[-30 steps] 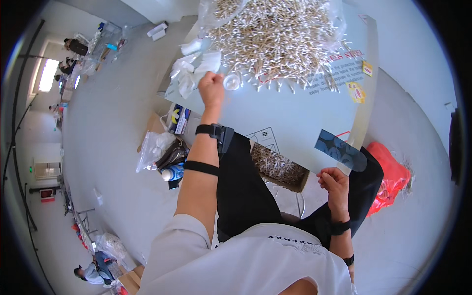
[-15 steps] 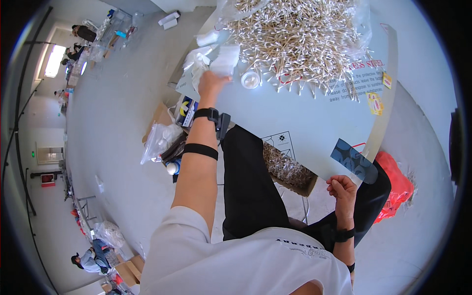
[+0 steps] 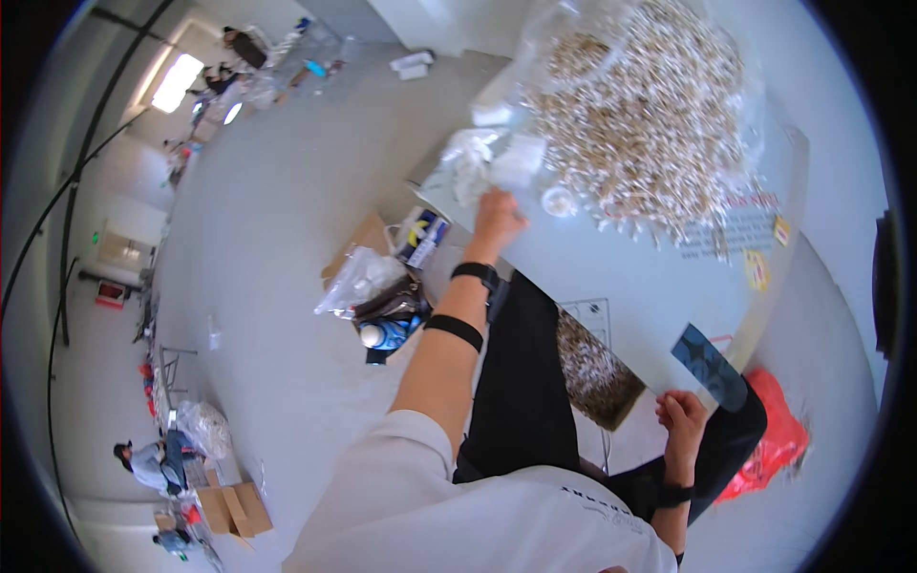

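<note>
My left hand (image 3: 499, 220) is at the table's near left edge, just short of a stack of small white clear-plastic bags (image 3: 519, 160) and a crumpled white plastic bag (image 3: 468, 174). Its fingers look curled in, slightly blurred; what they hold, if anything, is hidden. A small round white tub (image 3: 559, 201) stands to its right. By my right knee, my right hand (image 3: 682, 420) has thumb and fingers drawn together, and I cannot make out anything in them. Close above it, a dark blue patterned sheet (image 3: 709, 366) lies at the table edge. A large heap of cotton swabs (image 3: 650, 124) covers the table's far part.
An open box of swabs (image 3: 597, 372) sits below the table's front edge. Left of my arm stands a carton with plastic bags (image 3: 368, 277) and a blue bottle (image 3: 384, 334). A red plastic bag (image 3: 778, 439) is at the right. Another person (image 3: 158, 463) sits far left.
My left hand has drawn back a little from the white stack, and its fingers have curled. My right hand keeps its pose. The whole view has shifted, with the table now farther right.
</note>
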Tool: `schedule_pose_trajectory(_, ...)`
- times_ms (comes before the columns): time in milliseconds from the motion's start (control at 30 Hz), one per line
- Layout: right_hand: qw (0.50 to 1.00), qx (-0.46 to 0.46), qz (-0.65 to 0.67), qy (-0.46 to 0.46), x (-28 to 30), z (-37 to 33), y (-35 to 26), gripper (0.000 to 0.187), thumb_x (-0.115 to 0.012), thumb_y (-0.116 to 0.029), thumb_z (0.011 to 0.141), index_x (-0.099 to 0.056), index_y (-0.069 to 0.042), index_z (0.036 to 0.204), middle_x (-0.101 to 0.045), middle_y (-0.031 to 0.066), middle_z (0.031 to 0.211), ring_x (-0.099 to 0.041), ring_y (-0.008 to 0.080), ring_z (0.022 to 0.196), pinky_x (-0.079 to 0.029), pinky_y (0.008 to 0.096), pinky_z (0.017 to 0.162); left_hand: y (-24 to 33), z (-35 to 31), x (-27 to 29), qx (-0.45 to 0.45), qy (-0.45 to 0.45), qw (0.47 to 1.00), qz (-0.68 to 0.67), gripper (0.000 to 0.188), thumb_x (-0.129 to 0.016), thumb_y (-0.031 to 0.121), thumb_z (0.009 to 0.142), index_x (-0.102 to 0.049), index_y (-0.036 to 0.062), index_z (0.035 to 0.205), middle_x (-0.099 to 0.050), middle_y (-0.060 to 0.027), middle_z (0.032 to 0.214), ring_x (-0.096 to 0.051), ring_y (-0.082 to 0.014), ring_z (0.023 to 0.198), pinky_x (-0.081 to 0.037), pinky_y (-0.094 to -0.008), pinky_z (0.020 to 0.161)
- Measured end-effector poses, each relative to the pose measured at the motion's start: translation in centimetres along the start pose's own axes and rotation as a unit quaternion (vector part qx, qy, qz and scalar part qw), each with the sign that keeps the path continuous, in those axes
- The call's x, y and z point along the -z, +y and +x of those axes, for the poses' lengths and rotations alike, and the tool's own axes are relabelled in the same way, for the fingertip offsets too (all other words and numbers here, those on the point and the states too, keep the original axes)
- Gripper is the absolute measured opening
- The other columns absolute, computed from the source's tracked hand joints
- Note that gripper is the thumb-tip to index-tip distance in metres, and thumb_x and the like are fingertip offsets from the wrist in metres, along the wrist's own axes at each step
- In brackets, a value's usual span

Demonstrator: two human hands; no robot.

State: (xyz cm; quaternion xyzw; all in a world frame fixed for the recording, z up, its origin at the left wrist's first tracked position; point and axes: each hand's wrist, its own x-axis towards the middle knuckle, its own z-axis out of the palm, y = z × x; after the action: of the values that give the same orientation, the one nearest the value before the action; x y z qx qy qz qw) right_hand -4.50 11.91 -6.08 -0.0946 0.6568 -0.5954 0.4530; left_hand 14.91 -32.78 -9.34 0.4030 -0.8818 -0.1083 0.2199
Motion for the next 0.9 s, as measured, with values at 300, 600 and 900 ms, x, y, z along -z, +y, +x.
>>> schedule_pose_trajectory(300, 1.000, -0.008, 0.013, 0.006, -0.1, -0.1, 0.3, 0.008, -0.059, -0.007, 0.090, -0.063, -0.001, 0.092, -0.067, 0.0056, 0.080, -0.058, 0.0084, 0.064, -0.044, 0.0196, 0.056, 1.4, -3.4, 4.2, -0.068, -0.163, 0.982, -0.068, 0.047, -0.081, -0.001, 0.054, -0.061, 0.0081, 0.095, -0.057, -0.0080, 0.104, -0.053, -0.0335, 0.105, -0.047, -0.0400, 0.091)
schedule_pose_trajectory(600, 1.000, 0.002, 0.004, -0.009, 0.0, 0.1, 0.7, 0.008, -0.059, -0.009, 0.092, -0.063, -0.003, 0.094, -0.066, 0.0042, 0.080, -0.058, 0.0068, 0.062, -0.045, 0.0176, 0.055, 1.7, -4.1, 4.6, -0.112, -0.241, 0.959, -0.097, 0.042, -0.073, -0.006, 0.060, -0.056, 0.0091, 0.095, -0.054, -0.0067, 0.104, -0.051, -0.0318, 0.106, -0.046, -0.0392, 0.090)
schedule_pose_trajectory(900, 1.000, 0.013, -0.003, -0.017, -0.4, -0.3, 0.3, 0.009, -0.059, -0.010, 0.092, -0.063, -0.003, 0.094, -0.066, 0.0040, 0.080, -0.058, 0.0067, 0.063, -0.045, 0.0173, 0.055, 1.2, -5.5, 4.4, -0.216, -0.180, 0.959, -0.030, 0.008, -0.059, 0.000, 0.072, -0.055, 0.0056, 0.077, -0.056, -0.0114, 0.077, -0.058, -0.0352, 0.076, -0.047, -0.0440, 0.066)
